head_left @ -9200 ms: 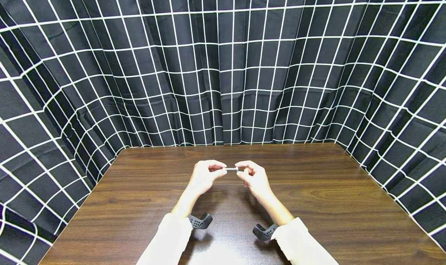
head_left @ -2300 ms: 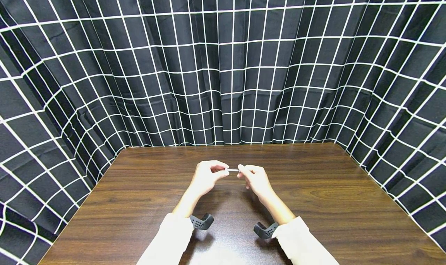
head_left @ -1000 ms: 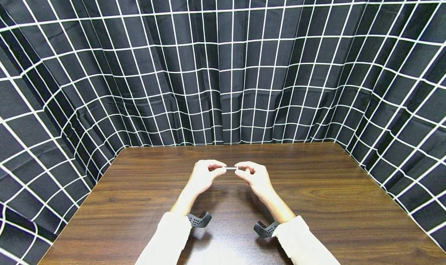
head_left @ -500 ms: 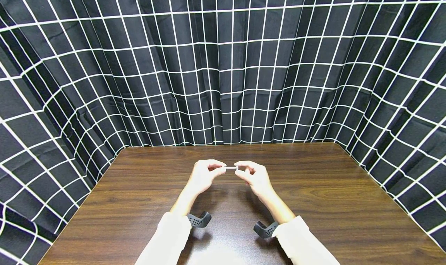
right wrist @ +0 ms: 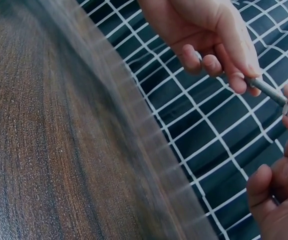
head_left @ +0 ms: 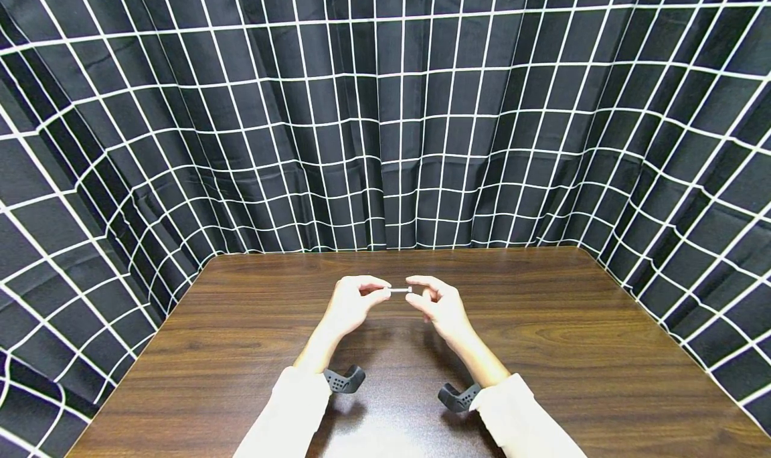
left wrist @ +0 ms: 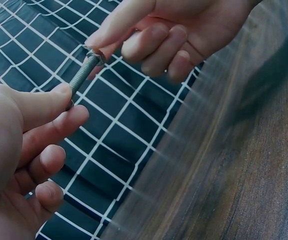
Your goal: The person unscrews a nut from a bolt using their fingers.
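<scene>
A thin metal bolt (head_left: 399, 290) is held level above the table. My left hand (head_left: 352, 304) pinches its left end between thumb and fingers, hiding that end. In the left wrist view, threads show along the bolt (left wrist: 83, 75), and a small nut (left wrist: 97, 56) sits at the far end. The right hand (head_left: 440, 305) has its index finger and thumb spread above and below the nut (head_left: 410, 289), a gap showing in the head view. Beside the nut (right wrist: 286, 109), the right wrist view shows fingertips of the right hand (right wrist: 284, 175) very near; contact there is unclear.
Beneath both hands lies a brown wood-grain table (head_left: 241, 331). A black curtain with a white grid (head_left: 385, 143) surrounds its back and sides. Dark wrist mounts (head_left: 346, 380) stick inward from both wrists, below the white sleeves (head_left: 289, 411).
Compared with half a second ago, the right index finger and thumb have spread away from the nut. The left hand and bolt stay nearly in place. Earlier, the right fingers were closed around the nut.
</scene>
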Demonstrator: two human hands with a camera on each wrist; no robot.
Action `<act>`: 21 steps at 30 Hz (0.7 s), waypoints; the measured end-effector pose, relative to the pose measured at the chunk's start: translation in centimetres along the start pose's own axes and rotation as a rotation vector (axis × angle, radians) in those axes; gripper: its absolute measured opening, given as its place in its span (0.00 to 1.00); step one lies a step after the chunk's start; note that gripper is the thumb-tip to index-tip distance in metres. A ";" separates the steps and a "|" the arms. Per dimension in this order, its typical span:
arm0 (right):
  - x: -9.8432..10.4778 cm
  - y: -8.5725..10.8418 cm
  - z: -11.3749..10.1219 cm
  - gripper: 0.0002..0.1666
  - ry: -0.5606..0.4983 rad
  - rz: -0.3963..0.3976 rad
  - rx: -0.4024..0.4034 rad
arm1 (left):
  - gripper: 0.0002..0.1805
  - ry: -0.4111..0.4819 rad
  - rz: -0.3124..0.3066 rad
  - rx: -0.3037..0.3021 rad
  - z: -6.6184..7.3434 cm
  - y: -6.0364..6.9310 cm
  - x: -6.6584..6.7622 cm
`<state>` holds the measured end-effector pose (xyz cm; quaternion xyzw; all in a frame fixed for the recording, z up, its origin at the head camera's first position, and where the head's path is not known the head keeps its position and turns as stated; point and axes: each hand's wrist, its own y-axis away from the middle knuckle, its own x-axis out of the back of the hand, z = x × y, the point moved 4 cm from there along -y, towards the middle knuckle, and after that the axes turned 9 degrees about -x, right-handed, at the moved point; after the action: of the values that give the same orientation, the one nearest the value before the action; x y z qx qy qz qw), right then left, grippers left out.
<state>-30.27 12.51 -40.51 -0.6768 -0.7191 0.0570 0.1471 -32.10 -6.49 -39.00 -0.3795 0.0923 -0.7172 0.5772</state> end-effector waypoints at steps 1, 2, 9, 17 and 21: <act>0.0 0.0 0.0 0.14 -0.003 0.006 -0.023 | 0.07 -0.002 -0.001 0.000 0.0 0.0 0.0; 0.0 0.0 0.0 0.13 -0.006 0.009 -0.046 | 0.07 -0.002 0.000 0.001 -0.1 0.0 0.0; -0.2 0.4 -1.0 0.15 0.032 -0.002 -0.145 | 0.08 -0.021 -0.015 -0.012 0.1 0.0 -0.3; -0.4 1.1 -2.8 0.18 0.046 -0.039 -0.196 | 0.08 -0.021 -0.026 -0.031 0.2 0.0 -0.3; -0.3 0.6 -1.5 0.15 -0.017 -0.049 -0.193 | 0.07 -0.020 -0.027 -0.044 0.0 0.0 -0.3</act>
<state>-29.24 12.11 -39.25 -0.6694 -0.7389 -0.0102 0.0764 -32.05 -6.26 -39.15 -0.4004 0.0969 -0.7189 0.5598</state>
